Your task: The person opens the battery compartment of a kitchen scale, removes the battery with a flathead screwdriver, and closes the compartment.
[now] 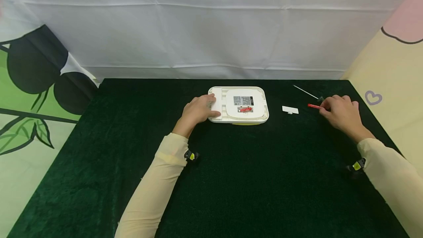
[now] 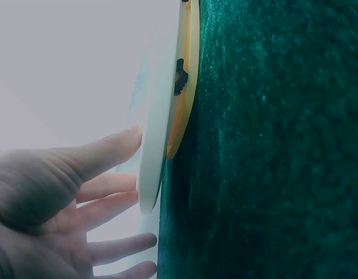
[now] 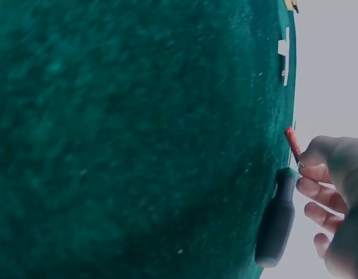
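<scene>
Head view, left hand (image 1: 197, 109), fingers loosely spread, touching white device (image 1: 242, 116) by the surface's (image 1: 231, 175) far edge, right hand (image 1: 341, 113) pinching red battery (image 1: 313, 106) near far right corner.

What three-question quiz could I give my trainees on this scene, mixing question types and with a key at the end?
1. Short answer: What does the right hand pinch?
2. True or false: In the head view, the cover lies between the device and the right hand.
3. Multiple choice: In the head view, which end of the device does the left hand touch?
A) Right
B) Left
C) Neither

Key:
1. A red battery.
2. True.
3. B.
</scene>
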A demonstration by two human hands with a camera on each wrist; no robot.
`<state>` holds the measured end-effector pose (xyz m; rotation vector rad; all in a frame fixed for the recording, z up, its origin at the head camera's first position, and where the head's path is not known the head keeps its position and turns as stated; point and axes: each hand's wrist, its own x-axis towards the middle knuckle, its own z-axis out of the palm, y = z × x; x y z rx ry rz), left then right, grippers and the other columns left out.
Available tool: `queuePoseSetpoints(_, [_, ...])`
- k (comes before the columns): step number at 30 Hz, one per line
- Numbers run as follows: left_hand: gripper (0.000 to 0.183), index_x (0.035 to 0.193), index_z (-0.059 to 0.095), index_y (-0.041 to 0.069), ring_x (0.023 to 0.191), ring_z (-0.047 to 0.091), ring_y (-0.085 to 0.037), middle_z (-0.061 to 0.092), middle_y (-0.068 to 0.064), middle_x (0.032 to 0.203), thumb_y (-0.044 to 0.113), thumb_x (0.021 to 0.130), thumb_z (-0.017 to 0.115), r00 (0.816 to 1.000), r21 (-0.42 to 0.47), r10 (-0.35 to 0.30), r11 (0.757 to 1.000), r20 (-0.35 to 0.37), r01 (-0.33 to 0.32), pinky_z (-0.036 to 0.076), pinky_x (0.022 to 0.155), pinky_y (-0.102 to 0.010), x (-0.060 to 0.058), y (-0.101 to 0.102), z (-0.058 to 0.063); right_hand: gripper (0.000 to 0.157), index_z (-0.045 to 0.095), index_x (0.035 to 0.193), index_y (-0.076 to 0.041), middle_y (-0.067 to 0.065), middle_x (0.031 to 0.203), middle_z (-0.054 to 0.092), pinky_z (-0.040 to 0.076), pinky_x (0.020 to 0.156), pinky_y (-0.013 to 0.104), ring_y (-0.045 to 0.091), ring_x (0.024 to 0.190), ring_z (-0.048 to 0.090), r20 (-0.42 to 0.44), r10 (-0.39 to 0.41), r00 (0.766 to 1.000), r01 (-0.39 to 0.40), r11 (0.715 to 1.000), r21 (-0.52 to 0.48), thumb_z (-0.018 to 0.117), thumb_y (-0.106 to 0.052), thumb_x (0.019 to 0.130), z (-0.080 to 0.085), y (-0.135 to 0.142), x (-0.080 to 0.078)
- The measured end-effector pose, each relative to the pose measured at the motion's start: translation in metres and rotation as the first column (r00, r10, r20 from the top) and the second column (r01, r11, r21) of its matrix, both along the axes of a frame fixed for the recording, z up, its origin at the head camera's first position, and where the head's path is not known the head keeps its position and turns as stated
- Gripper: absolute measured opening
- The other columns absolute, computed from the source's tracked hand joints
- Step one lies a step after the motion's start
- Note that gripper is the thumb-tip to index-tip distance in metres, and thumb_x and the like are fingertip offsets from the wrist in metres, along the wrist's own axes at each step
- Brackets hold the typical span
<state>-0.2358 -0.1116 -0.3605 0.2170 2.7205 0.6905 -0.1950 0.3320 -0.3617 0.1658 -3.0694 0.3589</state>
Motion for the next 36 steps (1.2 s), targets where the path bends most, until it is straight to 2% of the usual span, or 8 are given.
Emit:
queuePoseSetpoints(4, [0.067,0.148,0.043,0.024,0.145,0.032,-0.028,0.031,0.003,0.16,0.043,0.09,0.069,1.0,0.004,-0.003,1.0,-0.005,0.003,0.029,0.113,-0.053,0.0,0.0,0.0,0.026,0.065,0.103,0.003,0.025,0.098,0.055,0.027,0.078,0.057,0.045,0.099,0.038,0.028,-0.023,0.999,0.023,1.0,0.009,0.056,-0.021,0.097,-0.004,0.005,0.002])
queuePoseSetpoints(14, [0.066,0.148,0.043,0.024,0.144,0.032,-0.028,0.031,0.003,0.16,0.043,0.09,0.068,1.0,0.005,-0.007,1.0,-0.004,0.007,0.031,0.112,-0.052,0.0,-0.001,0.001,0.023,0.066,0.102,0.002,0.023,0.096,0.057,0.028,0.076,0.055,0.043,0.094,0.04,0.065,-0.018,0.998,0.016,0.999,0.029,0.059,-0.019,0.095,-0.012,0.008,0.004])
queuePoseSetpoints(24, [0.066,0.148,0.044,0.023,0.144,0.033,-0.028,0.031,0.003,0.16,0.043,0.09,0.069,1.0,0.013,-0.01,1.0,-0.01,0.01,0.029,0.113,-0.053,0.0,0.0,0.0,0.026,0.066,0.105,0.003,0.025,0.098,0.059,0.028,0.077,0.056,0.043,0.095,0.04,0.029,-0.016,0.999,0.015,0.999,0.034,0.061,-0.02,0.094,-0.011,0.008,0.002])
queuePoseSetpoints(30, [0.067,0.148,0.044,0.024,0.143,0.033,-0.028,0.031,0.004,0.16,0.043,0.09,0.069,1.0,0.008,-0.006,1.0,-0.009,0.006,0.03,0.113,-0.053,0.0,0.0,0.0,0.025,0.068,0.104,0.001,0.024,0.102,0.061,0.028,0.079,0.057,0.043,0.099,0.042,-0.022,0.03,0.999,-0.03,0.999,0.031,0.061,-0.02,0.094,-0.002,-0.014,-0.01])
queuePoseSetpoints(36, [0.066,0.148,0.045,0.024,0.144,0.032,-0.027,0.031,0.005,0.16,0.043,0.089,0.069,1.0,0.001,-0.005,1.0,-0.011,0.005,0.03,0.113,-0.052,-0.002,0.001,-0.003,0.021,0.069,0.101,-0.002,0.019,0.101,0.062,0.033,0.081,0.056,0.04,0.1,0.045,-0.04,0.11,0.993,-0.109,0.993,0.037,0.061,-0.019,0.093,0.007,-0.059,-0.027])
